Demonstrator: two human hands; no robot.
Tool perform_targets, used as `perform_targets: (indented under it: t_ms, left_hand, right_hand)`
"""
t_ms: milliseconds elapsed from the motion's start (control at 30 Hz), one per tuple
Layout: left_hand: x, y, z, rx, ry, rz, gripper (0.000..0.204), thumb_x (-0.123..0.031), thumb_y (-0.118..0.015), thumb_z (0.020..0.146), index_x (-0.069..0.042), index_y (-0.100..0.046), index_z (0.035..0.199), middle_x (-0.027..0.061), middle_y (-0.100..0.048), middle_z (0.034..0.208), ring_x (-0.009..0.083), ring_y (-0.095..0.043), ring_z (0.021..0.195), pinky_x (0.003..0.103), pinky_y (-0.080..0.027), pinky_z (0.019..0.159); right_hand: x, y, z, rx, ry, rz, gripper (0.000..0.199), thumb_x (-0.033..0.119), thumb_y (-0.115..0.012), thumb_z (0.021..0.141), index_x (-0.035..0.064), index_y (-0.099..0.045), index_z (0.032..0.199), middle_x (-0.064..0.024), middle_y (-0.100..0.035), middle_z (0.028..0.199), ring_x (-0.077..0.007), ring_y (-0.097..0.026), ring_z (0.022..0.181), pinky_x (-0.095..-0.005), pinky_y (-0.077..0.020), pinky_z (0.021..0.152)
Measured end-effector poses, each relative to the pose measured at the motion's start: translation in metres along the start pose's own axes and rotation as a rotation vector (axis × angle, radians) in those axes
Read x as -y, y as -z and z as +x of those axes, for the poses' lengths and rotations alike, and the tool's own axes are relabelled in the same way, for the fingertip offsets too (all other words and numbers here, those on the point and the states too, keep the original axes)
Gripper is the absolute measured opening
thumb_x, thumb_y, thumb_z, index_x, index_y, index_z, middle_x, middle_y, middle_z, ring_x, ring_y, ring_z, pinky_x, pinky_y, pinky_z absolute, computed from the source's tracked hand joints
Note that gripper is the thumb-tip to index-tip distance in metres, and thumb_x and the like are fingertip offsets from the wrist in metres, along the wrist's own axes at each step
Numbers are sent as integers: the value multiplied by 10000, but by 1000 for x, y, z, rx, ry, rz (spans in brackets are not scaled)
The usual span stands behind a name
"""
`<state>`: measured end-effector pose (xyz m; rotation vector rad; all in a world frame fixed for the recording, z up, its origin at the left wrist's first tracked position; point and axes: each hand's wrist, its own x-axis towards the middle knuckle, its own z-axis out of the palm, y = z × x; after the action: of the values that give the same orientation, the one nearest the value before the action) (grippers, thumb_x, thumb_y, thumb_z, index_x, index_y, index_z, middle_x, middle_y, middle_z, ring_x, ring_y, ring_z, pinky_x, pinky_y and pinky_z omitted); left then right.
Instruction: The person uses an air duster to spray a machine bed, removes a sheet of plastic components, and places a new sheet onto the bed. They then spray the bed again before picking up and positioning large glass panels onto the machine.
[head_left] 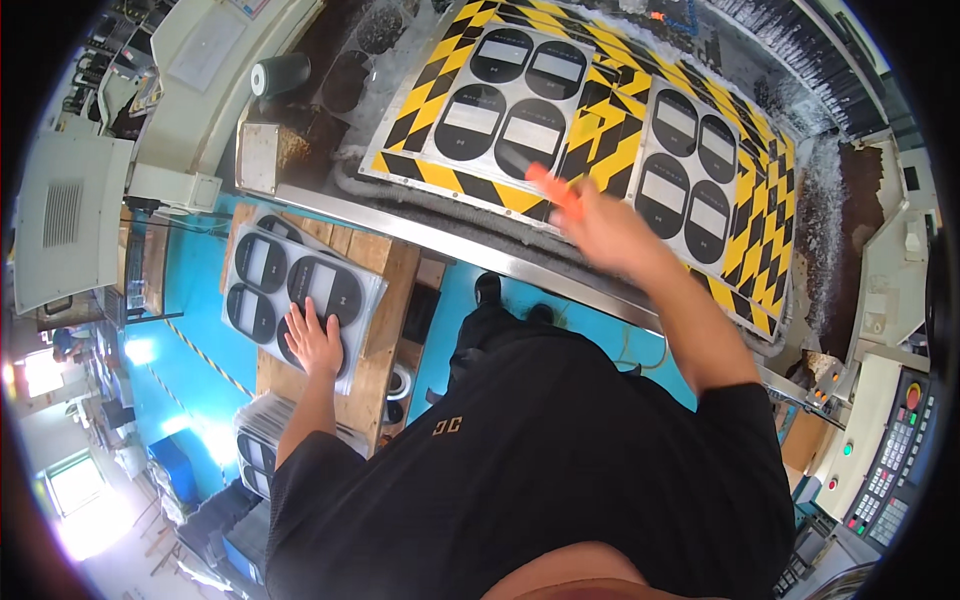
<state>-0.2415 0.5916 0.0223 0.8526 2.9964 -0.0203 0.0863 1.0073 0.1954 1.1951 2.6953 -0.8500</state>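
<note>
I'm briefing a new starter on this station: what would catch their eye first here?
Probably the yellow-and-black striped bed ahead, carrying grey sheets of dark ovals. The right hand reaches over it with an orange tool, blurred. The left hand rests flat on a similar sheet on a wooden bench.

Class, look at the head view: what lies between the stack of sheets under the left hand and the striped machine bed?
In the head view, a bare strip of wooden table and the bed's metal front rail separate the stack of sheets under the left hand from the striped machine bed.
</note>
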Motion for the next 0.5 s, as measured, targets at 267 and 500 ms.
perform_targets:
  t_ms: [267,500]
  left_hand:
    - [-83,53,82,-242,-218,-700,211,-102,-626,898,-20,-625,1092,148,-635,1049,330,-598,998,404,-475,909]
    - [-226,132,86,-101,-903,-831,73,3,-627,871,-11,-656,936,142,-669,912,305,-639,857,364,-505,790]
  right_hand:
    - [-23,17,-51,-85,-201,42,511,461,-614,938,22,-459,1147,-270,-678,912,-464,-665,868,-522,-517,736]
    - [-124,33,-87,-312,-563,-27,511,483,-595,946,-2,-511,1084,-280,-674,927,-486,-646,903,-543,-502,776]
